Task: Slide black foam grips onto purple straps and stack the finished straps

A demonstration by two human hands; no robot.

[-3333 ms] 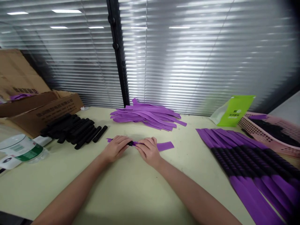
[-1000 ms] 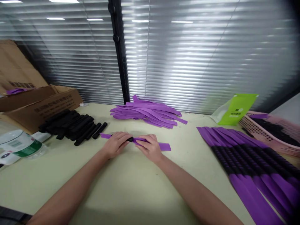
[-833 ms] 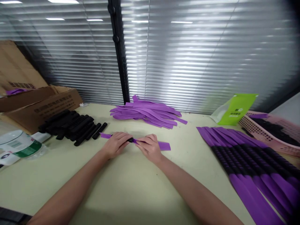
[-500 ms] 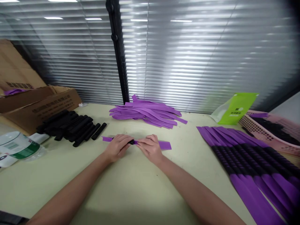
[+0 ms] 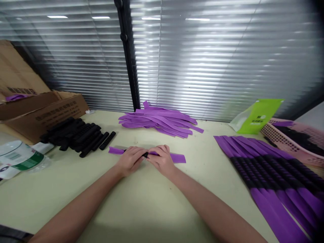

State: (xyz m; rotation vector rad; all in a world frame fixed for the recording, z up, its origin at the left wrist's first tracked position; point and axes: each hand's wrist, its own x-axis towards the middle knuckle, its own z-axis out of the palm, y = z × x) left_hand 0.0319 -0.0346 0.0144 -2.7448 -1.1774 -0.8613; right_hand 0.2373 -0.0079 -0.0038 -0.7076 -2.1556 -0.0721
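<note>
At the middle of the table, my left hand (image 5: 131, 160) is closed around a black ridged sleeve (image 5: 145, 155), most of which is hidden under the fingers. A purple strap (image 5: 178, 158) runs through it, with one end sticking out left of my left hand and the other right of my right hand. My right hand (image 5: 162, 160) pinches the strap close to the sleeve's right end; the two hands nearly touch. Behind them lies a pile of loose purple straps (image 5: 159, 121).
Black sleeves (image 5: 76, 135) are heaped at left before a cardboard box (image 5: 48, 114), near a clear plastic bottle (image 5: 22, 157). On the right, several straps with sleeves on them (image 5: 270, 172) lie in a row. Behind are a green pouch (image 5: 258, 116) and a pink basket (image 5: 283, 141).
My left hand has shifted slightly right, closer to my right hand. The strap's left end sticks out a little farther left.
</note>
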